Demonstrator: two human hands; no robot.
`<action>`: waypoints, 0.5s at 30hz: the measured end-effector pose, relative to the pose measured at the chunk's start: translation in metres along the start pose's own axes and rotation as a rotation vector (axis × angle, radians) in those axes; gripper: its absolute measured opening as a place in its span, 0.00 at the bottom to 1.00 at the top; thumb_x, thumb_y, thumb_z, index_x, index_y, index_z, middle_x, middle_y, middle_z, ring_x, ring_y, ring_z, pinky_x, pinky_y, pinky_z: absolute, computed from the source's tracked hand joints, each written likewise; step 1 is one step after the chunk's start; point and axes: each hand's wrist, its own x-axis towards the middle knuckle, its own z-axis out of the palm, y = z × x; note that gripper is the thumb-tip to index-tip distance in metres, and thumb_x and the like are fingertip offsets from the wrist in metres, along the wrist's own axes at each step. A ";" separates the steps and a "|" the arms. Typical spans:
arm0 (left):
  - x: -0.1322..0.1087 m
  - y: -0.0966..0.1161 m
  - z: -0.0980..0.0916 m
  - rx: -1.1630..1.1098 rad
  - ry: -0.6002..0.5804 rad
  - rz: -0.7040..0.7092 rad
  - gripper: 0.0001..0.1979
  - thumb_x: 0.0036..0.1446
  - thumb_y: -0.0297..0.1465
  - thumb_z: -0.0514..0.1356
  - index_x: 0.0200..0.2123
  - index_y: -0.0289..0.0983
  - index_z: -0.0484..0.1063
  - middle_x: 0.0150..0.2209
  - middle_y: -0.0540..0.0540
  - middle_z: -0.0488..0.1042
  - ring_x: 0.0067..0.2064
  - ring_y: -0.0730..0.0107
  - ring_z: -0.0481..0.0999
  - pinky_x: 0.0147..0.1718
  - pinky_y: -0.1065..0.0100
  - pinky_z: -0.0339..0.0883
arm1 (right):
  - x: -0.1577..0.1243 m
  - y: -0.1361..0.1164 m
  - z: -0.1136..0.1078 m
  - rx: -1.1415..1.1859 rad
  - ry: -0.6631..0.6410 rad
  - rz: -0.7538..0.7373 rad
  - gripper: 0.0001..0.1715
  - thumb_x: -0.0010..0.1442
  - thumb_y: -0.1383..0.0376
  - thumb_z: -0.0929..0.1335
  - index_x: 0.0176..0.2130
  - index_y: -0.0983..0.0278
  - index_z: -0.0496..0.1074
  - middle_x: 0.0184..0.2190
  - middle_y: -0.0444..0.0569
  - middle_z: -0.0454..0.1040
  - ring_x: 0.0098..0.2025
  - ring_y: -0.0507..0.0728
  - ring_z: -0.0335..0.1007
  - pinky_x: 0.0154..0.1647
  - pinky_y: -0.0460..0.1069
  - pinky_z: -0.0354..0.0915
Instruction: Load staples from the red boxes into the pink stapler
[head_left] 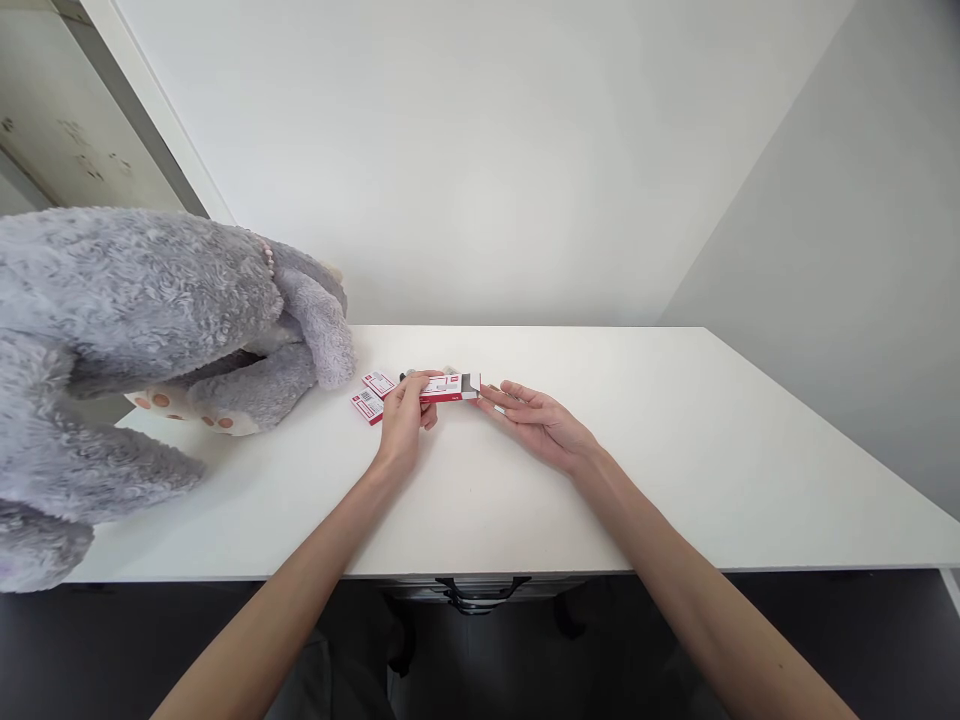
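A slim red-and-white cardboard box point(450, 387) lies in the grip of my left hand point(405, 415), held level above the white table. Its right end is open, with a pale flap showing. My right hand point(541, 425) is beside that open end, palm turned up and fingers stretched out; the fingertips are at the box's edge, and whether they touch it I cannot tell. Two more red-and-white boxes point(367, 406) point(378, 384) lie on the table left of my left hand, partly behind it. Small items just behind the held box are mostly hidden.
A large grey plush toy point(150, 300) takes up the left side of the white table point(675, 450). A pale wall point(487, 170) rises behind the table. Below the front edge is a black handle-like part point(484, 597).
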 end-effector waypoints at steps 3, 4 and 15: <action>0.000 0.000 0.000 0.000 0.005 -0.003 0.11 0.58 0.35 0.57 0.36 0.35 0.76 0.23 0.53 0.62 0.20 0.79 0.54 0.19 0.71 0.49 | 0.000 0.000 0.001 -0.032 0.014 -0.001 0.19 0.56 0.73 0.76 0.48 0.64 0.76 0.58 0.55 0.77 0.67 0.62 0.67 0.77 0.60 0.53; 0.000 0.001 0.000 0.003 0.006 -0.005 0.11 0.58 0.35 0.57 0.36 0.35 0.76 0.23 0.53 0.62 0.20 0.79 0.53 0.19 0.71 0.49 | 0.000 0.000 0.001 -0.043 0.023 -0.002 0.20 0.56 0.72 0.76 0.49 0.64 0.77 0.58 0.55 0.77 0.67 0.63 0.67 0.77 0.60 0.53; -0.002 0.001 0.002 0.074 0.023 0.031 0.11 0.58 0.35 0.56 0.35 0.36 0.76 0.24 0.52 0.65 0.20 0.79 0.55 0.20 0.71 0.50 | 0.000 0.000 0.004 -0.073 0.079 0.003 0.15 0.61 0.61 0.76 0.47 0.65 0.80 0.53 0.52 0.79 0.63 0.61 0.72 0.74 0.59 0.59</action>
